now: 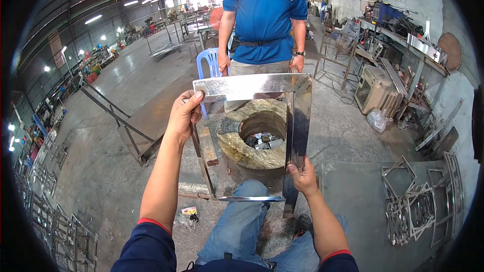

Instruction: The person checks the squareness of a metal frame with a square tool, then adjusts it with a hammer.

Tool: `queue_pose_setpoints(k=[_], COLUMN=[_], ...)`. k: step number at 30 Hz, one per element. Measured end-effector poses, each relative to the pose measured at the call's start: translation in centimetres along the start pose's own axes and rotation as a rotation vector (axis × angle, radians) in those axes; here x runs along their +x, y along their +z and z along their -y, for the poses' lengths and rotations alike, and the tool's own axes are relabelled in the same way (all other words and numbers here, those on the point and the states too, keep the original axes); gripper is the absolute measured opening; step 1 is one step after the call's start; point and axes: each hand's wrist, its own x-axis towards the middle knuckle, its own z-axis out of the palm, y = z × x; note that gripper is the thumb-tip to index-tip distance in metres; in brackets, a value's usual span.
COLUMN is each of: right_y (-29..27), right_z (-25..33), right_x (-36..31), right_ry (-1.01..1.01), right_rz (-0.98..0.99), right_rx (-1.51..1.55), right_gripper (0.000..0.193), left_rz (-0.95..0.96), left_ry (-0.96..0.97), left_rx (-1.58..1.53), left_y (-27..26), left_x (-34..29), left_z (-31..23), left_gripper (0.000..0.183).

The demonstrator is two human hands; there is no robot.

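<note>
A rectangular frame of shiny metal (242, 86) is held up in front of me, tilted, its middle open. My left hand (184, 112) grips its upper left corner, thumb on the front face. Lower on the right side bar, my right hand (303, 177) is closed around the metal. Through the frame shows a round, drum-like stand (247, 160) with a wide pale, worn rim and a deep hole holding scraps. A dark grey bundle (229, 126) lies on that rim. Beside the stand is a wooden block (207, 146), partly behind the frame's left bar.
Facing me beyond the stand is a person in a blue shirt (264, 17), by a blue plastic chair (207, 63). Several metal frames (411, 204) lie on a grey sheet at right. More frames (60, 236) stand lower left. A cluttered workbench (398, 38) lines the right wall.
</note>
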Motion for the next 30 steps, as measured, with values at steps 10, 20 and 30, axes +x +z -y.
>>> queue_pose_setpoints(k=[10,20,30], right_y=[0.2,0.2,0.8], right_z=[1.3,1.3,1.6], right_x=[-0.4,-0.3,-0.3], right_ry=[-0.037,-0.018,-0.049], right_rz=[-0.008,-0.016,-0.046], right_rx=[-0.028,-0.175,-0.116], right_gripper=[0.045,0.048,0.046], left_rz=[0.028,-0.007,0.008], left_ry=[0.014,0.027,0.032], left_rx=[0.045,0.028,0.017], left_y=[-0.1,-0.2,-0.4], left_x=[-0.8,-1.0,-1.1], left_z=[-0.4,-0.6,-0.7], left_gripper=[0.034,0.03,0.028])
